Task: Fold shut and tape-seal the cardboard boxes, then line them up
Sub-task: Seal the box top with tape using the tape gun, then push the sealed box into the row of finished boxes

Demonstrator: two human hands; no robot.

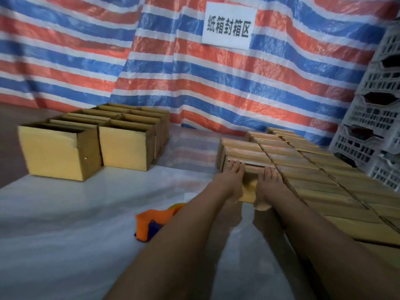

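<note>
We have both hands on one closed box [246, 188] at the near left end of the sealed rows. Our left hand [229, 180] lies over its left top edge and our right hand [270, 182] over its right, fingers [234, 164] spread flat and curled over the far edge, so we are pressing or sliding it rather than gripping it. It sits touching the sealed boxes [313, 169] beside and behind it, which stretch away in tight rows along the right side of the white surface [65, 213].

We judge the job well past the middle. The lined-up group on the right is large, and its seams appear taped, though blur hides the tape itself. What remains is the cluster of open boxes [93, 137] well apart on the left, their flaps still standing up. The orange tape dispenser [151, 221] lies on the surface just beside our left forearm, unused for now.

So this box looks sealed and is being nudged into line. After that, each open box on the left wants folding, taping and carrying over.
</note>
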